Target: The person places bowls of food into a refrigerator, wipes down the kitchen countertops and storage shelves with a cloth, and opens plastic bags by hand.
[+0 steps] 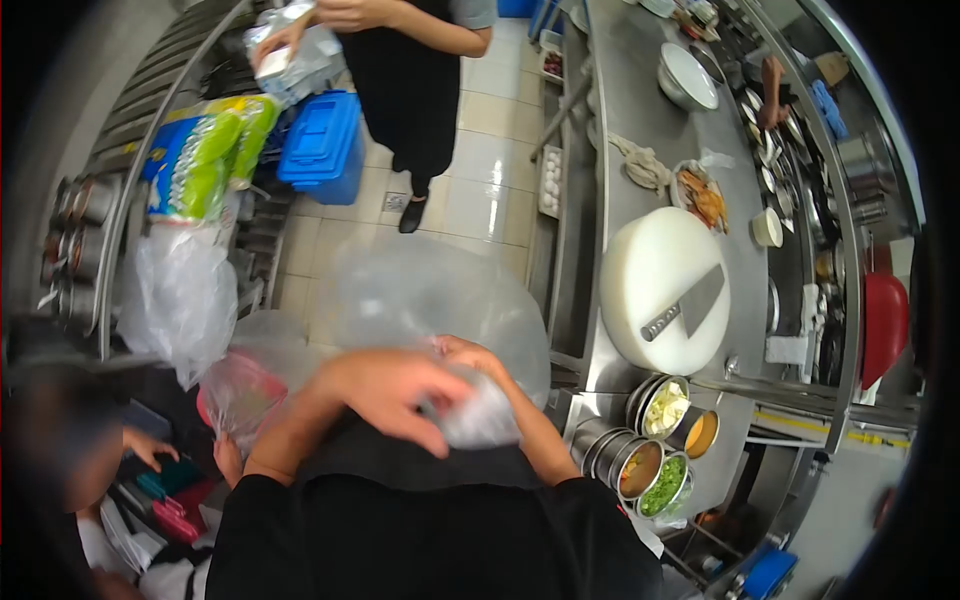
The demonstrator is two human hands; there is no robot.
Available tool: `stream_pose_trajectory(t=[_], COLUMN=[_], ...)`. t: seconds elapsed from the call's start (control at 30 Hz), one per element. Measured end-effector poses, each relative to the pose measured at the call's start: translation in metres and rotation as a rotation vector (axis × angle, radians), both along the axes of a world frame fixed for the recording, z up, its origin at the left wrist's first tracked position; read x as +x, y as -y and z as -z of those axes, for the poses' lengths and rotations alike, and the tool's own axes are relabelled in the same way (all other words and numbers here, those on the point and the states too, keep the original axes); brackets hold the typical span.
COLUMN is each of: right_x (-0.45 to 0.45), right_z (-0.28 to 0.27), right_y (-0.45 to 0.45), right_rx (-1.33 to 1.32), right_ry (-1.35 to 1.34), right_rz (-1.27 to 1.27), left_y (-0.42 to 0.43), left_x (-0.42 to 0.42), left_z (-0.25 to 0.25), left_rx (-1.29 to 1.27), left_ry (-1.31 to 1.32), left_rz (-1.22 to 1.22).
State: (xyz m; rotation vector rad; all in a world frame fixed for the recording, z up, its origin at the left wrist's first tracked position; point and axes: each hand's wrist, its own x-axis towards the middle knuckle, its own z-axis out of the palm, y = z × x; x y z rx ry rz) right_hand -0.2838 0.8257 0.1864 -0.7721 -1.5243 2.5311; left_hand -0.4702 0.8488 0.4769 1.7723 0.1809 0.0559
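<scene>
A large clear plastic bag (440, 290) spreads out in front of my body, blurred by motion. My right hand (470, 358) is closed on the gathered part of the bag, with crumpled plastic bunched below it. My left hand (405, 395) passes over the bunched plastic, its thumb and fingers apart, slightly blurred. Whether its fingertips touch the plastic is hard to tell.
A round white board (640, 265) with a cleaver (698, 305) lies on the right counter. Food containers (665, 405) stand nearer. One person (405, 80) stands ahead; another person's hand (228, 458) is at lower left. A blue bin (322, 148) stands beyond.
</scene>
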Motion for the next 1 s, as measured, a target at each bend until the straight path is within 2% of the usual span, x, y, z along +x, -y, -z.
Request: stream_pose_trajectory(t=[0.03, 0.07, 0.1, 0.13, 0.17, 0.2, 0.33, 0.4, 0.47, 0.57, 0.63, 0.7, 0.73, 0.83, 0.97, 1.0], right_x=[0.008, 0.018, 0.031, 0.044, 0.055, 0.063, 0.074, 0.076, 0.084, 0.102, 0.113, 0.12, 0.122, 0.123, 0.121, 0.121], right_z=[0.01, 0.013, 0.01, 0.003, -0.004, -0.014, -0.037, -0.042, -0.049, -0.069, -0.087, -0.1, -0.101, -0.09, -0.058, -0.045], right_y=[-0.001, -0.011, -0.019, -0.028, -0.034, -0.039, -0.079, -0.114, -0.145, -0.165, -0.168, -0.173, -0.181, -0.215, -0.278, -0.299], right_rx=[0.008, 0.036, 0.064, 0.094, 0.118, 0.148, 0.274, 0.349, 0.422, 0.542, 0.65, 0.775, 0.837, 0.991, 1.056, 1.014], right_ry=[-0.003, 0.043, 0.09, 0.142, 0.188, 0.23, 0.384, 0.47, 0.561, 0.715, 0.842, 0.969, 1.033, 1.232, 1.406, 1.392], right_rz=[0.059, 0.108, 0.156, 0.196, 0.238, 0.274, 0.417, 0.47, 0.509, 0.55, 0.554, 0.548, 0.542, 0.536, 0.589, 0.633], left_y=[-0.02, -0.048, -0.083, -0.118, -0.144, -0.164, -0.143, -0.148, -0.165, -0.222, -0.275, -0.334, -0.366, -0.429, -0.444, -0.447], left_x=[-0.018, -0.036, -0.054, -0.068, -0.084, -0.086, -0.006, 0.013, 0.03, 0.07, 0.106, 0.143, 0.155, 0.18, 0.182, 0.175], left_z=[0.026, 0.054, 0.086, 0.132, 0.206, 0.257, 0.19, 0.197, 0.236, 0.304, 0.322, 0.303, 0.284, 0.187, 0.072, 0.071], left_rx=[-0.175, -0.552, -0.495, -0.639, -0.59, -0.517, -1.002, -1.128, -1.058, -0.764, -0.588, -0.523, -0.583, -0.479, -0.433, -0.393], left_ry=[0.161, 0.087, 0.11, -0.115, -0.367, -0.617, -0.08, -0.073, -0.248, -0.548, -0.627, -0.458, -0.252, 0.208, 0.809, 0.766], left_rz=[-0.291, -0.634, -0.874, -1.252, -1.358, -1.458, -1.193, -1.074, -1.092, -1.206, -1.264, -1.246, -1.178, -1.16, -1.203, -1.245])
